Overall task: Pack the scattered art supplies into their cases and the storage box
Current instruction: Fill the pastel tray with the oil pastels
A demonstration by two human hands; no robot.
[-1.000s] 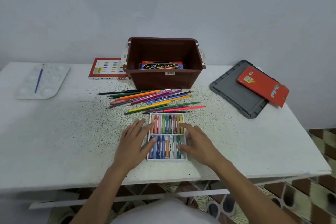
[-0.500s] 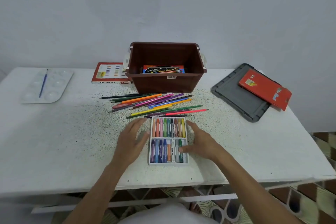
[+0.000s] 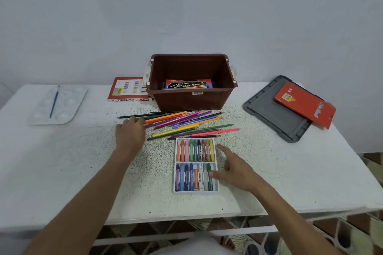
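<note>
pastel tray (image 3: 195, 192) near centre, white, two rows of mixed colours | pencils (image 3: 182, 123) fanned loose between it and brown box (image 3: 192, 99) | left hand (image 3: 130, 132) on their left ends, grip i can't tell | right hand (image 3: 236, 170) spread, thumb on pastel tray's right edge

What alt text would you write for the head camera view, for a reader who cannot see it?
A person's left hand touches a scatter of coloured pencils on a white table, while the right hand rests against an open tray of oil pastels. Behind the pencils stands a brown storage box holding a watercolour case.
</note>
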